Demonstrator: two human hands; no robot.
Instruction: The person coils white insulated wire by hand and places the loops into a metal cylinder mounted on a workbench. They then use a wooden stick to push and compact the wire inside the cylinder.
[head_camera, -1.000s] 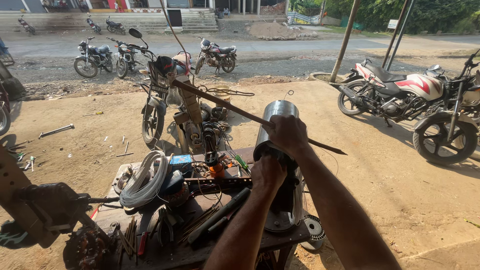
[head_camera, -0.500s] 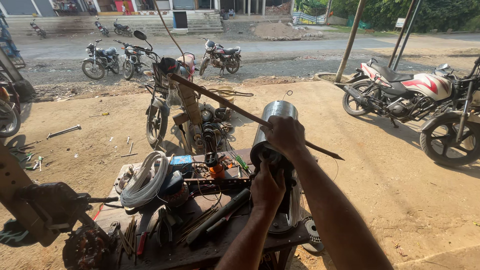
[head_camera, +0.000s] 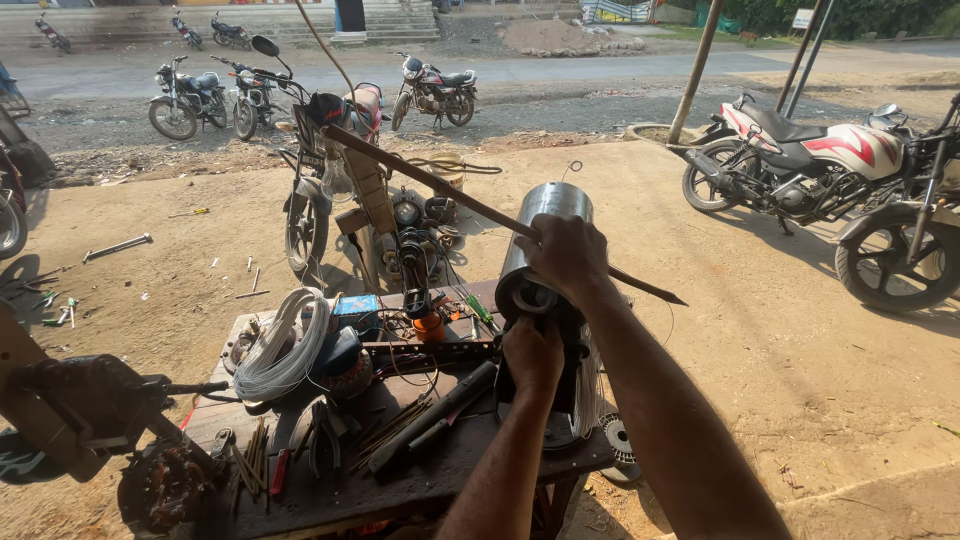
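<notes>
Hands: R (head_camera: 568, 252) atop steel cylinder (head_camera: 541, 243), L (head_camera: 532, 352) below, blue box (head_camera: 355, 310) nearby.

I see a cluttered workbench (head_camera: 420, 480) on bare dirt, with a coil of pale wire (head_camera: 283, 345) at its left and a small blue box (head_camera: 356, 310) just behind the coil. Pliers (head_camera: 322, 440) lie near the front edge. A stripped motorcycle (head_camera: 335, 170) stands just beyond the bench. A red and white motorcycle (head_camera: 800, 160) is parked at the right, and three more motorcycles (head_camera: 190, 95) stand by the road.

Two bare forearms, no sleeves, rings or watch.
</notes>
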